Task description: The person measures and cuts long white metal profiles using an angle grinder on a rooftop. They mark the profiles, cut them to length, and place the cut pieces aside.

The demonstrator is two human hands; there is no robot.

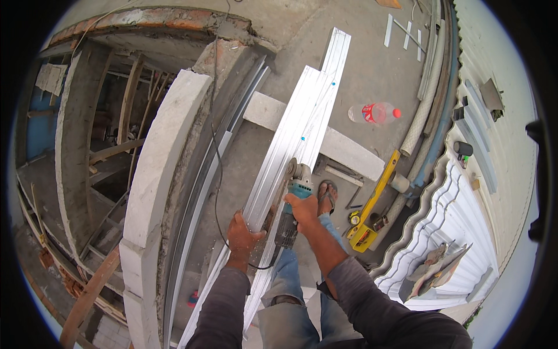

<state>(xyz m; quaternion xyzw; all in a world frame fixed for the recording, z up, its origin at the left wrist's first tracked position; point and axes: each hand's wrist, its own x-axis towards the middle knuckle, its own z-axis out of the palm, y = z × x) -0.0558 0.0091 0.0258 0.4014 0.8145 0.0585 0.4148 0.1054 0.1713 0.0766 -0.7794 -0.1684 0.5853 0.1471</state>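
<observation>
My right hand (302,210) is wrapped round the body of a teal and black angle grinder (300,189). The grinder's disc (292,167) is over the long white metal profiles (279,148), close to their surface; whether it touches I cannot tell. Lower down, my left hand (241,235) grips the left profile, its thumb reaching over the top. Two blue dots mark the right-hand profile. Under both profiles lies a pale block (351,151), crosswise. A dark cord (215,139) runs down on the left and curves below my left hand toward the grinder.
A plastic bottle (372,113) lies at right, above a yellow spirit level (381,189) and a tape measure (354,218). Pipes (427,104) and corrugated sheets (442,232) border the right. At left, a pale block wall (157,163) edges a drop with timbers. My sandalled foot (327,196) is beside the grinder.
</observation>
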